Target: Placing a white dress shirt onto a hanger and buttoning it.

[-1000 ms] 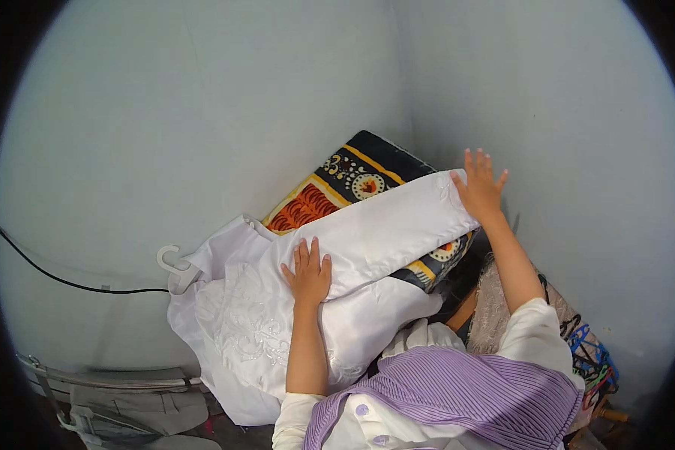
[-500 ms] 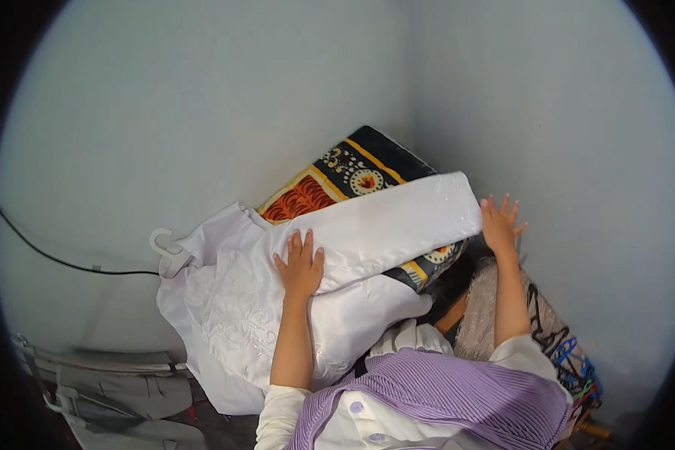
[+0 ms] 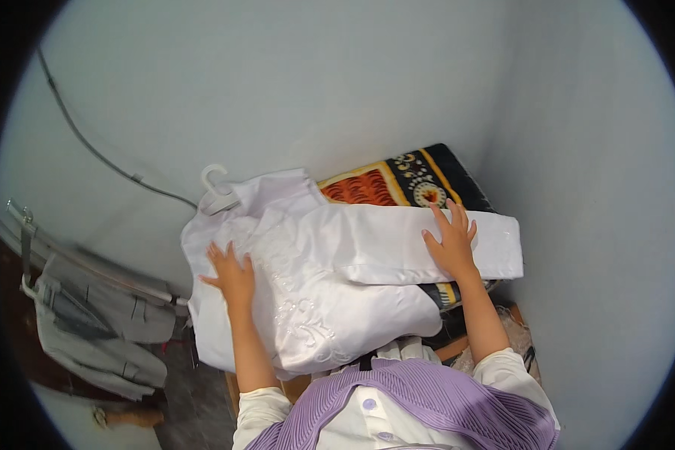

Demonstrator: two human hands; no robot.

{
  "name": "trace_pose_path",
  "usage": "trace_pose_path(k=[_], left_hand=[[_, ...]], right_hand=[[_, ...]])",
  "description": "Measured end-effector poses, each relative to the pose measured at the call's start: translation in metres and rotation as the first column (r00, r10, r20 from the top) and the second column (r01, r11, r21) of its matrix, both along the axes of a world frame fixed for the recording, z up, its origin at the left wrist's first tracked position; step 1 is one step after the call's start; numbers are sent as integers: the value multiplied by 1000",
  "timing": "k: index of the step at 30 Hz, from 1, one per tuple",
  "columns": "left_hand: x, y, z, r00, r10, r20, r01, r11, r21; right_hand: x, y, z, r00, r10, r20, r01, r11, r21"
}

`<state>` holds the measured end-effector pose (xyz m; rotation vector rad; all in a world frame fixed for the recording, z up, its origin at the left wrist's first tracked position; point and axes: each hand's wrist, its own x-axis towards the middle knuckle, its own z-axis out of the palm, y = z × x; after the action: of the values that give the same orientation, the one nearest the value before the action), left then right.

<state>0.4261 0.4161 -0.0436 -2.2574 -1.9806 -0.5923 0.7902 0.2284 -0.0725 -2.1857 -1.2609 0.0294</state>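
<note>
The left hand (image 3: 234, 276) lies flat, fingers spread, on the white garment (image 3: 315, 300), pinning the embroidered front. The right hand (image 3: 451, 244), fingers also spread, presses the folded sleeve flat over the patterned blanket (image 3: 397, 180). The hanger (image 3: 217, 191) remains in the collar.

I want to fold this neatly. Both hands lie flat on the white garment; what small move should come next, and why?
Probably slide the left hand outward to smooth the white garment. The cloth near it looks bunched, the sleeve under the right hand already lies flat, and the hanger is in the collar.
</note>
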Motion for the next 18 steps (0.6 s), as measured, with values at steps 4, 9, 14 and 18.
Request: trace_pose_path(k=[4,9,14,18], left_hand=[[-87,12,-10,916,395,-73,-401,910,-101],[-125,16,-31,908,353,-225,-412,844,-342],[-116,3,-42,953,271,-133,-275,961,-12],[-117,-10,-30,959,275,67,-283,916,284]], right_hand=[[-26,48,7,988,151,32,-150,988,-38],[-58,111,14,979,202,14,-202,979,-6],[-76,136,-17,946,323,40,-308,927,-214],[-64,133,-16,948,263,177,-294,938,183]])
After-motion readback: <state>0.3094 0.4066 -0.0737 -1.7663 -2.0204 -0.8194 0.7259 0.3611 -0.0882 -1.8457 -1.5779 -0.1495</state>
